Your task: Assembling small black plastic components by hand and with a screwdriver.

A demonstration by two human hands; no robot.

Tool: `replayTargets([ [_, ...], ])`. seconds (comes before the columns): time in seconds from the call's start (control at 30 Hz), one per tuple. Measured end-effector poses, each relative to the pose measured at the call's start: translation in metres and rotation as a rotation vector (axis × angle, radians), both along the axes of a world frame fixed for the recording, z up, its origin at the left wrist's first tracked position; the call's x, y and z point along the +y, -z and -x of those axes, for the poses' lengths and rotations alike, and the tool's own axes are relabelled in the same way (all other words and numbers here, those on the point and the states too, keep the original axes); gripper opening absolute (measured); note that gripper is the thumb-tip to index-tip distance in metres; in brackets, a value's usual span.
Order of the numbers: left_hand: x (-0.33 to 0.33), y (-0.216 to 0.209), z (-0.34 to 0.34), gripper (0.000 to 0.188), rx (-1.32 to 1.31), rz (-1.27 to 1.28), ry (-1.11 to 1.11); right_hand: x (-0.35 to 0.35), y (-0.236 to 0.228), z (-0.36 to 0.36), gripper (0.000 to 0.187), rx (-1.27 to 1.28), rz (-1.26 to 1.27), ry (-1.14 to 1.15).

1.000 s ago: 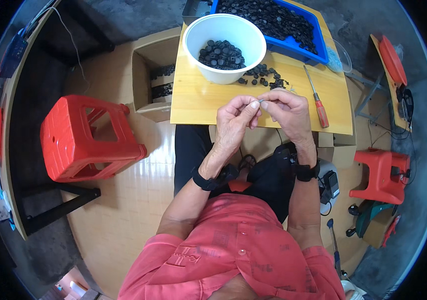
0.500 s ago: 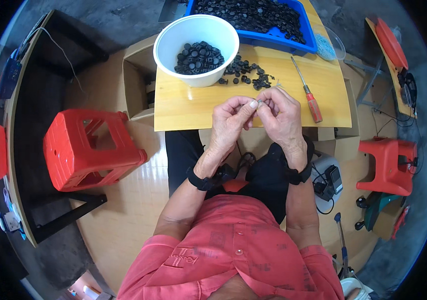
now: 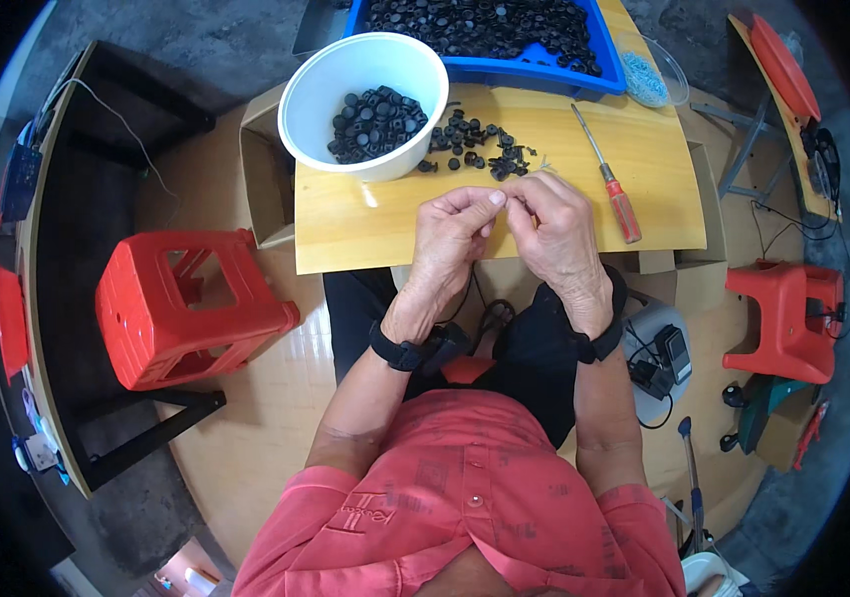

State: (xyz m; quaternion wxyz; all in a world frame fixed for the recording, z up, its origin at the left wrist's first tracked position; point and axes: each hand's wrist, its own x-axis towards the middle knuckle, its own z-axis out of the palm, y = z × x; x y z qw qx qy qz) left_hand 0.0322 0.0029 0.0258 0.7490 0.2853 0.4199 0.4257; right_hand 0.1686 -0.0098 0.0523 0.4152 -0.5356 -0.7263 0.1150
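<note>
Left hand (image 3: 452, 231) and right hand (image 3: 556, 231) meet, fingertips pinched together, seemingly on a small piece too hidden to identify. At three o'clock, screwdriver (image 3: 607, 175); at eleven, loose black caps (image 3: 473, 157), likely light, stiff, slick: grip their rims. Bowl (image 3: 377, 171) at ten.

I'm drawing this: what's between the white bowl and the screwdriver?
In the head view, small black pieces and thin pale bits lie on the table between bowl and screwdriver.
</note>
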Motion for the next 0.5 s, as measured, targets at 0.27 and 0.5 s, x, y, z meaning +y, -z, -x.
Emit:
replayTargets([
  [0.27,0.002,0.004,-0.005,0.011,0.005,-0.058,-0.048,-0.006,0.005,-0.003,0.005,0.212,0.079,0.087],
  [0.5,-0.005,0.007,-0.017,0.01,0.124,-0.334,-0.163,-0.008,0.015,-0.008,0.009,0.633,0.311,0.075],
])
